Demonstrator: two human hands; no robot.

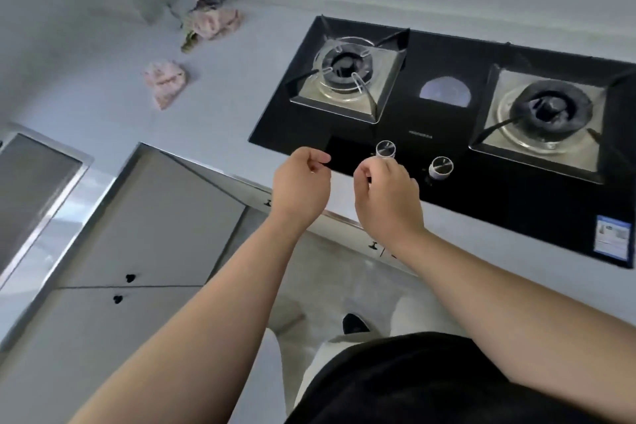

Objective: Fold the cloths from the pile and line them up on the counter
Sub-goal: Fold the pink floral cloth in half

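Note:
A crumpled pile of cloths (211,19), pink, grey and green, lies in the far corner of the pale counter (223,96). A single pink cloth (166,81) sits apart from it, nearer to me and bunched up. My left hand (301,188) and my right hand (387,196) hover side by side over the counter's front edge by the stove knobs, far from the cloths. Both have their fingers curled inward and hold nothing that I can see.
A black glass gas stove (444,120) with two burners and two knobs fills the counter's right part. A steel sink (31,189) is at the left. Grey cabinet doors (144,227) run below the counter edge.

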